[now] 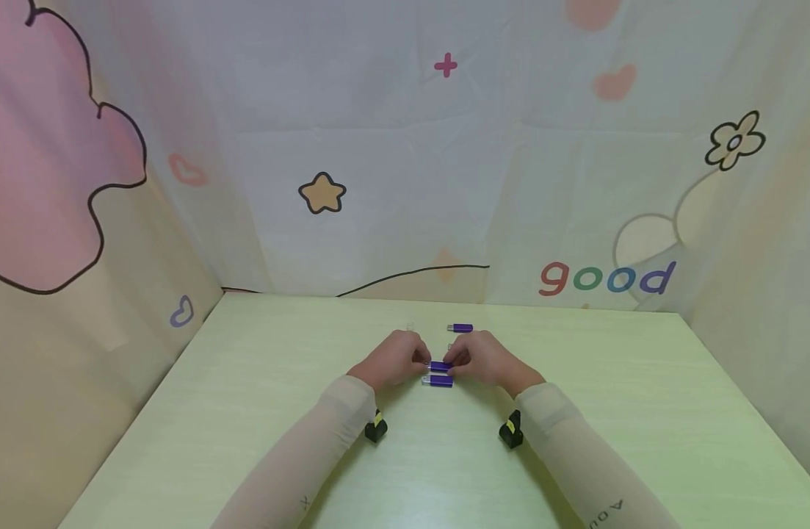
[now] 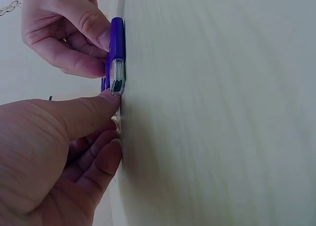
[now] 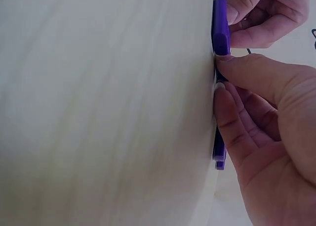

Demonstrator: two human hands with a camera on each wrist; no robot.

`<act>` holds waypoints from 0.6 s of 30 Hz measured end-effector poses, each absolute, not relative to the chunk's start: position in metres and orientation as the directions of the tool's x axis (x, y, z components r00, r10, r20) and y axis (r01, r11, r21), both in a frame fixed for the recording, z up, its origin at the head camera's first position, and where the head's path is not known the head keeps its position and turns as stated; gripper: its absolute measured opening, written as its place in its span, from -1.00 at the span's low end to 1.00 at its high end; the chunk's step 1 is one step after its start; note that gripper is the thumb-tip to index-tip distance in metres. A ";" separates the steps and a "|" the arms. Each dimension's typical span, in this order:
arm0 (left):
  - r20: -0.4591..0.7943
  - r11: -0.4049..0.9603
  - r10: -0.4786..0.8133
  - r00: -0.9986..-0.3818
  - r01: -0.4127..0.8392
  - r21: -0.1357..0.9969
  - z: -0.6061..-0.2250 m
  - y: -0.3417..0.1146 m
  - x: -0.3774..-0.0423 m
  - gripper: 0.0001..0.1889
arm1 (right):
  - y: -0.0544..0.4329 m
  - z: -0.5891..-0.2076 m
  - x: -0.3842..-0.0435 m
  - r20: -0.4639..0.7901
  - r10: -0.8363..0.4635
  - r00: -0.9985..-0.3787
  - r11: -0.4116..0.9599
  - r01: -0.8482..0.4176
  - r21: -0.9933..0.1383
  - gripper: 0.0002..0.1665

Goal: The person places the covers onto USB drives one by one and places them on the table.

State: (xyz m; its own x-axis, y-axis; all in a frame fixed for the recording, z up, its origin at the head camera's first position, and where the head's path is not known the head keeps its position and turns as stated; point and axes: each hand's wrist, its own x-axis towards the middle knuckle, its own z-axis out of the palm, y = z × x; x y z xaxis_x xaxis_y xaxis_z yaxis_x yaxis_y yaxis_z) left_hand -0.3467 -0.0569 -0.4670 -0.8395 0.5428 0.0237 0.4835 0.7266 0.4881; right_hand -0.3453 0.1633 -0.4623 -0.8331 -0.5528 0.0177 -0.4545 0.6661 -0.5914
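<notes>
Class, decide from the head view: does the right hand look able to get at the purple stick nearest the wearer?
Probably yes: nothing covers the near stick, and the right hand is close, though it pinches the next stick.

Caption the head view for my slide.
Left hand and right hand at opposite ends of one purple USB stick, with another purple stick lying nearer the camera.

Here's the nearest purple USB stick (image 1: 442,381), lying flat, clear-capped connector (image 2: 118,76) pointing left; just beyond, alongside, a second purple stick (image 1: 439,366), ends held by left hand (image 1: 396,358) and right hand (image 1: 489,360); farther off, a third purple stick (image 1: 463,328).
</notes>
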 end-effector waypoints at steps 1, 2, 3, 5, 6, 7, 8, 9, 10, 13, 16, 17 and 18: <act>0.020 0.728 0.540 -0.841 0.479 0.490 -0.467 -0.057 -0.346 -0.86 | 0.163 -0.462 -0.345 0.020 -0.556 -0.831 0.665 -0.459 -0.589 -0.84; 0.017 0.729 0.539 -0.842 0.476 0.492 -0.467 -0.057 -0.346 -0.85 | 0.163 -0.462 -0.345 0.023 -0.559 -0.829 0.664 -0.464 -0.587 -0.84; 0.016 0.729 0.538 -0.843 0.475 0.494 -0.466 -0.056 -0.346 -0.85 | 0.163 -0.461 -0.345 0.025 -0.561 -0.827 0.663 -0.467 -0.585 -0.84; 0.012 0.729 0.538 -0.843 0.473 0.495 -0.466 -0.056 -0.346 -0.85 | 0.163 -0.461 -0.345 0.027 -0.563 -0.826 0.663 -0.471 -0.582 -0.84; 0.010 0.730 0.538 -0.843 0.473 0.493 -0.466 -0.056 -0.346 -0.85 | 0.163 -0.461 -0.345 0.024 -0.563 -0.826 0.665 -0.469 -0.581 -0.83; 0.010 0.731 0.539 -0.842 0.473 0.492 -0.466 -0.055 -0.346 -0.84 | 0.163 -0.461 -0.345 0.022 -0.562 -0.827 0.666 -0.468 -0.581 -0.83; 0.010 0.732 0.539 -0.842 0.474 0.490 -0.466 -0.055 -0.346 -0.84 | 0.163 -0.460 -0.345 0.020 -0.561 -0.828 0.667 -0.466 -0.582 -0.83; 0.009 0.733 0.539 -0.842 0.475 0.486 -0.466 -0.054 -0.346 -0.84 | 0.162 -0.460 -0.345 0.018 -0.562 -0.827 0.667 -0.466 -0.581 -0.82; 0.008 0.735 0.539 -0.843 0.475 0.484 -0.466 -0.054 -0.345 -0.84 | 0.162 -0.461 -0.345 0.017 -0.562 -0.827 0.667 -0.466 -0.581 -0.82; 0.004 0.740 0.537 -0.844 0.473 0.478 -0.465 -0.054 -0.345 -0.83 | 0.162 -0.460 -0.345 0.015 -0.558 -0.830 0.670 -0.461 -0.582 -0.82; -0.002 0.744 0.534 -0.846 0.468 0.476 -0.465 -0.053 -0.345 -0.83 | 0.161 -0.460 -0.344 0.009 -0.547 -0.837 0.679 -0.450 -0.581 -0.82; -0.003 0.744 0.534 -0.846 0.468 0.476 -0.465 -0.053 -0.344 -0.83 | 0.161 -0.460 -0.344 0.007 -0.543 -0.840 0.680 -0.445 -0.582 -0.82; -0.003 0.744 0.533 -0.846 0.468 0.477 -0.465 -0.053 -0.344 -0.83 | 0.160 -0.460 -0.344 0.004 -0.539 -0.842 0.684 -0.440 -0.581 -0.82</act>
State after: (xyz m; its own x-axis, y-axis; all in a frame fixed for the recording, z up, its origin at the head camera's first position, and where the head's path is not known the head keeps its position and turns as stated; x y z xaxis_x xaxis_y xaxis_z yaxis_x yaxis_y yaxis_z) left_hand -0.3443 -0.0532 -0.4651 -0.8458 0.5335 -0.0027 0.4677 0.7441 0.4770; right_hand -0.3441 0.1604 -0.4601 -0.8423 -0.5389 0.0036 -0.4403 0.6842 -0.5814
